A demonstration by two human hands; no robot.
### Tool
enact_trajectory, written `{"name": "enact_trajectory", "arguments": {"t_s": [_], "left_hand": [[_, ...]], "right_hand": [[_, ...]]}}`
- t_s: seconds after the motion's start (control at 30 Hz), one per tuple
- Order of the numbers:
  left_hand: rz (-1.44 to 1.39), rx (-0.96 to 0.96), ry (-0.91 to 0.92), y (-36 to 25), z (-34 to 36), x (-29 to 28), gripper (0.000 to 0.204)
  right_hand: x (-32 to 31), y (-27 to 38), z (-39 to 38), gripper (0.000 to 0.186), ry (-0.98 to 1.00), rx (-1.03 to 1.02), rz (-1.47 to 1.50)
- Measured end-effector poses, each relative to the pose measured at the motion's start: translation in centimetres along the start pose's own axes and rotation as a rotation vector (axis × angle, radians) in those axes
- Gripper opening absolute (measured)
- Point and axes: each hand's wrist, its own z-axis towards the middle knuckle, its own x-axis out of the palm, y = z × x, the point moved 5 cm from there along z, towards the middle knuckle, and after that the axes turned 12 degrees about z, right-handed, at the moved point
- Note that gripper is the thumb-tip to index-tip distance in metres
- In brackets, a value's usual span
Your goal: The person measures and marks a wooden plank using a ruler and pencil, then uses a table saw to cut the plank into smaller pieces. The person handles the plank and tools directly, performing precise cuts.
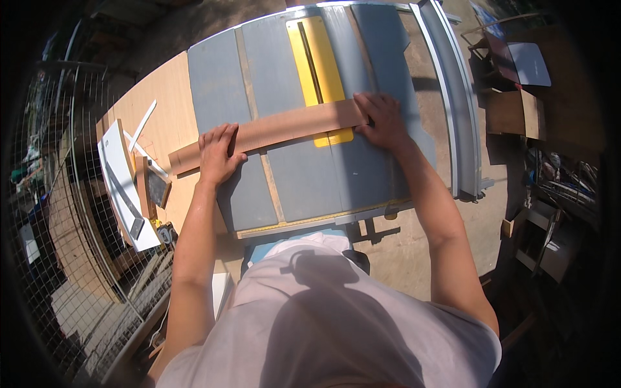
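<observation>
A long, narrow brown wooden board lies crosswise on the grey table saw top. Its middle right part crosses the near end of the yellow insert plate, hiding part of the dark slot there. My left hand grips the board left of centre, fingers over it and thumb at the near edge. At the board's right end, my right hand holds on with fingers at the far side and thumb at the near side. Whether a blade stands in the slot, I cannot tell.
A light wooden side panel adjoins the saw on the left, with a white panel and offcuts on it. A metal rail runs along the right. Wire fencing stands far left; boxes sit far right.
</observation>
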Motion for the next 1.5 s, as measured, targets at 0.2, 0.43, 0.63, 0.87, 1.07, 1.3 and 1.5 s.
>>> {"name": "enact_trajectory", "arguments": {"t_s": [0.2, 0.43, 0.63, 0.87, 1.07, 1.3, 1.5], "left_hand": [[0.009, 0.012, -0.01, -0.19, 0.16, -0.5, 0.088], [-0.023, 0.027, -0.029, 0.13, 0.38, -0.39, 0.087], [-0.022, 0.0, -0.012, 0.26, 0.37, -0.12, 0.09], [-0.018, -0.009, -0.011, 0.33, 0.5, -0.12, 0.091], [-0.027, -0.017, -0.001, 0.41, 0.57, -0.19, 0.091], [-0.036, -0.022, -0.003, 0.39, 0.71, -0.4, 0.091], [-0.038, -0.052, 0.019, 0.34, 0.99, -0.53, 0.09]], "right_hand": [[-0.14, 0.1, 0.29, 0.084, 0.004, -0.003, -0.018], [-0.14, 0.21, 0.4, 0.085, -0.003, -0.002, -0.004], [-0.12, 0.2, 0.49, 0.085, -0.012, -0.006, -0.004], [-0.18, 0.15, 0.55, 0.084, -0.006, 0.002, -0.012], [-0.27, 0.3, 0.6, 0.083, -0.012, 0.011, -0.01], [-0.25, 0.16, 0.79, 0.083, -0.025, 0.013, -0.003], [-0.15, -0.06, 0.93, 0.084, -0.014, 0.035, -0.017]]}}
